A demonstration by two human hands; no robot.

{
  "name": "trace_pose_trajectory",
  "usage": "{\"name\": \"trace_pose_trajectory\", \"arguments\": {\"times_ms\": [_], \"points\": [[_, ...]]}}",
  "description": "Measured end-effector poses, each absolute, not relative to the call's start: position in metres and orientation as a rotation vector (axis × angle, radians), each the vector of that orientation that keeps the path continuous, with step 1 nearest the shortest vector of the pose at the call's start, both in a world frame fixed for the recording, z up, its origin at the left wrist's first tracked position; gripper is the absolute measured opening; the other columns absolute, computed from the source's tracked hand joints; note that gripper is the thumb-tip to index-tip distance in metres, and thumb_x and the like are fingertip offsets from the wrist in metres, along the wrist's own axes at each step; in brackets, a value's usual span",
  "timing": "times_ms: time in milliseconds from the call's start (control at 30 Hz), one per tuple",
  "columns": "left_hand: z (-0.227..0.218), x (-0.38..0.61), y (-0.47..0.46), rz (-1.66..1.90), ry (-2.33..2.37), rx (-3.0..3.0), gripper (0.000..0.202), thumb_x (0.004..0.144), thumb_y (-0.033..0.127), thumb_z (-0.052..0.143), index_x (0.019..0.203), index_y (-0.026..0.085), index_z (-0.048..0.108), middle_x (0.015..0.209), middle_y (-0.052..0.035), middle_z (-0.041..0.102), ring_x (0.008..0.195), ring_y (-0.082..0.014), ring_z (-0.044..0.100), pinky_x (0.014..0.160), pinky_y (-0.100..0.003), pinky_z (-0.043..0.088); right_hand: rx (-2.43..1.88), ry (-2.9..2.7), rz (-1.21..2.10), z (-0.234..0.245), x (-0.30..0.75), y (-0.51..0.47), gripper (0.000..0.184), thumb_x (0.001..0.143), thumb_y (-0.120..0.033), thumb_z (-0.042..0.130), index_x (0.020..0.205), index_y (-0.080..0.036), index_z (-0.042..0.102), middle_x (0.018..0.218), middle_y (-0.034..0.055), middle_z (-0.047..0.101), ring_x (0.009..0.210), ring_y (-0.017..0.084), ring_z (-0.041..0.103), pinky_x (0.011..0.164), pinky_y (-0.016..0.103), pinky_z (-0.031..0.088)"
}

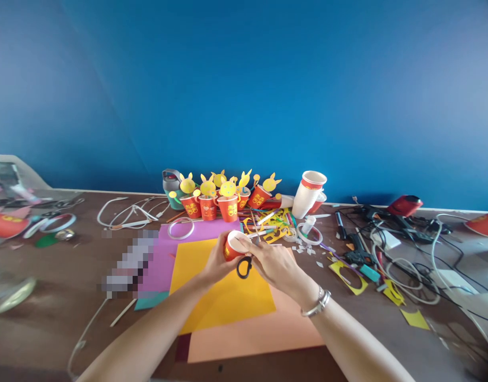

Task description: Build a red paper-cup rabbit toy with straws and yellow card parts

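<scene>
My left hand [216, 263] is wrapped around a small red paper cup [232, 246], held on its side above an orange-yellow sheet of paper [223, 297]. My right hand [276, 263] grips black-handled scissors [244, 266], with the blades reaching into the cup's white rim. A silver bracelet [317, 303] sits on my right wrist. Both hands hover just over the table, close together.
Several red cups with yellow bunny cutouts [212, 200] stand at the back by the blue wall, beside a stack of white cups [308, 194]. Purple [164, 260] and peach paper [259, 334] lie under the orange sheet. A glue gun [357, 246], cables [411, 265], yellow scraps [349, 276] crowd the right.
</scene>
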State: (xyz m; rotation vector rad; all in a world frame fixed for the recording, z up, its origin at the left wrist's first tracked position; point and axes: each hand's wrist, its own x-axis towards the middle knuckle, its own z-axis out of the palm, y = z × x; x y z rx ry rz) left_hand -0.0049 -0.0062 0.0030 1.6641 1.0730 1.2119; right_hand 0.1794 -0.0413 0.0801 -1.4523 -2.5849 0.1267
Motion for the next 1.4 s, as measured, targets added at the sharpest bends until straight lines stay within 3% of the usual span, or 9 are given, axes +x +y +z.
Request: {"name": "trace_pose_trajectory", "arguments": {"times_ms": [133,300,433,567,867,1033,1167,1400], "points": [[-0.001,-0.006,-0.004,1.202,1.048,1.627,0.061,0.068,0.034,0.076,0.119,0.022,0.045,0.105,-0.0071,0.065,0.092,-0.0220,0.064,0.082,-0.035,0.053,-1.484,-2.591,0.105,0.081,0.179,-0.038,0.048,0.094,-0.022,0.039,0.142,-0.029,0.041,0.105,0.0101,0.064,0.077,0.017,0.063,0.067,0.025,0.044],[-0.002,-0.006,-0.003,1.214,1.118,1.689,0.056,0.069,0.033,0.075,0.117,0.021,0.048,0.106,-0.0066,0.064,0.094,-0.0224,0.063,0.081,-0.035,0.053,-1.495,-2.563,0.094,0.086,0.183,-0.036,0.053,0.092,-0.022,0.042,0.144,-0.030,0.037,0.101,0.0085,0.066,0.076,0.017,0.064,0.062,0.023,0.043],[0.002,-0.007,-0.005,1.149,1.087,1.762,0.056,0.069,0.033,0.074,0.117,0.020,0.048,0.105,-0.0069,0.066,0.092,-0.0227,0.064,0.081,-0.035,0.053,-1.545,-2.637,0.072,0.082,0.183,-0.032,0.052,0.091,-0.020,0.044,0.142,-0.031,0.042,0.098,0.0085,0.068,0.078,0.018,0.065,0.063,0.023,0.044],[0.004,-0.008,-0.007,1.098,1.079,1.837,0.058,0.069,0.035,0.074,0.119,0.021,0.048,0.105,-0.0071,0.067,0.093,-0.0239,0.065,0.082,-0.036,0.052,-1.550,-2.669,0.002,0.079,0.181,-0.032,0.053,0.092,-0.018,0.041,0.143,-0.035,0.039,0.098,0.0074,0.068,0.074,0.019,0.067,0.060,0.025,0.045],[0.001,-0.009,-0.006,1.102,1.088,1.890,0.057,0.072,0.036,0.072,0.120,0.020,0.046,0.107,-0.0076,0.067,0.094,-0.0228,0.066,0.082,-0.035,0.053,-1.567,-2.661,-0.052,0.082,0.177,-0.036,0.055,0.091,-0.014,0.041,0.144,-0.029,0.037,0.094,0.0088,0.068,0.077,0.019,0.067,0.061,0.024,0.047],[-0.001,-0.009,-0.005,1.073,1.119,1.940,0.060,0.073,0.038,0.071,0.123,0.020,0.044,0.109,-0.0079,0.067,0.095,-0.0230,0.066,0.083,-0.036,0.053,-1.553,-2.635,-0.064,0.070,0.178,-0.034,0.061,0.092,-0.010,0.039,0.149,-0.028,0.027,0.098,0.0097,0.068,0.080,0.019,0.067,0.073,0.027,0.049],[0.000,-0.007,-0.006,1.066,1.139,1.999,0.060,0.073,0.038,0.071,0.123,0.020,0.045,0.110,-0.0090,0.068,0.096,-0.0244,0.067,0.083,-0.036,0.054,-1.523,-2.638,-0.100,0.067,0.178,-0.035,0.060,0.093,-0.008,0.038,0.149,-0.028,0.027,0.101,0.0108,0.068,0.086,0.020,0.067,0.083,0.030,0.049],[0.002,-0.003,-0.008,1.060,1.193,2.091,0.060,0.073,0.037,0.070,0.124,0.019,0.044,0.110,-0.0111,0.068,0.097,-0.0264,0.067,0.083,-0.038,0.054,-1.522,-2.685,-0.060,0.074,0.179,-0.036,0.060,0.092,-0.005,0.034,0.148,-0.026,0.030,0.093,0.0103,0.069,0.081,0.020,0.067,0.074,0.028,0.049]]}}
